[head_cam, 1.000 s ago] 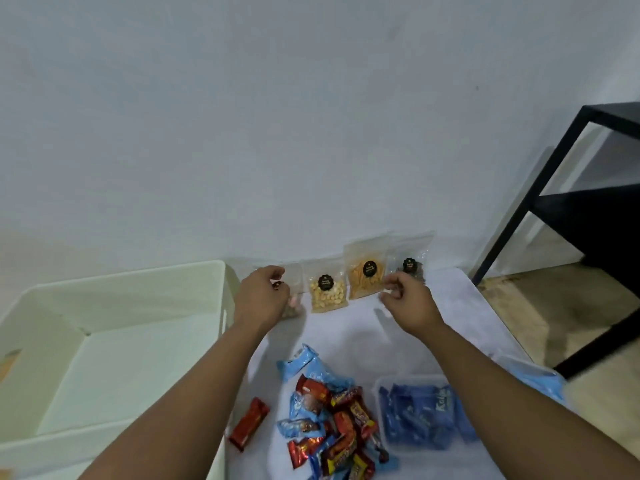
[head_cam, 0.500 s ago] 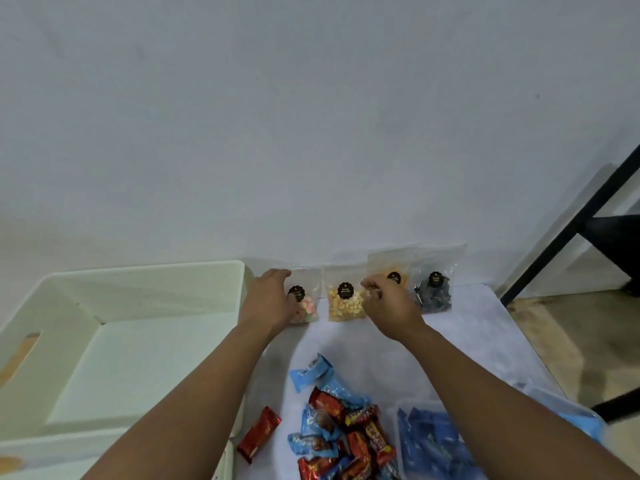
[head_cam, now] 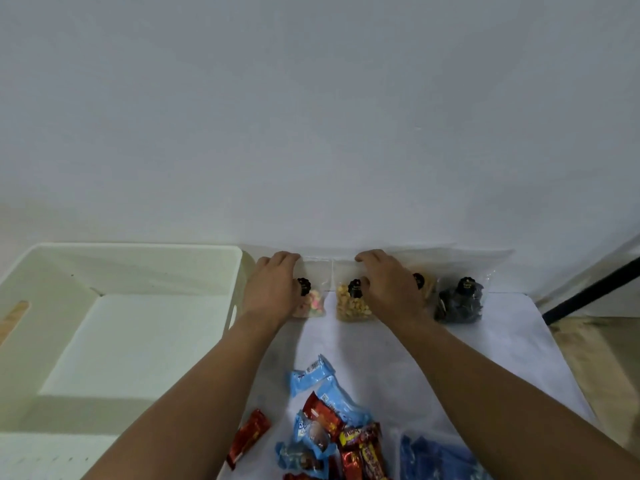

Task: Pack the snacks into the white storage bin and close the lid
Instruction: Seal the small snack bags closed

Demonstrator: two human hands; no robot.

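Note:
The white storage bin point(head_cam: 138, 249) stands open and empty at the left; no lid is in sight. Four clear snack bags lean against the wall. My left hand point(head_cam: 273, 289) curls over the top of the pink candy bag point(head_cam: 311, 306). My right hand point(head_cam: 388, 285) grips the top edge of the yellow snack bag point(head_cam: 353, 306) and hides most of an orange bag point(head_cam: 427, 285). The dark snack bag point(head_cam: 460, 303) stands free at the right end.
A pile of red and blue wrapped candies point(head_cam: 329, 427) lies near me on the white cloth point(head_cam: 398, 358), with a lone red bar point(head_cam: 247, 438) to its left. Blue packets point(head_cam: 436, 459) sit bottom right. A black frame leg point(head_cam: 588, 296) crosses the wooden floor at right.
My right hand has slid left from the dark bag to the yellow bag. My left hand has closed over the pink candy bag. The view has shifted left.

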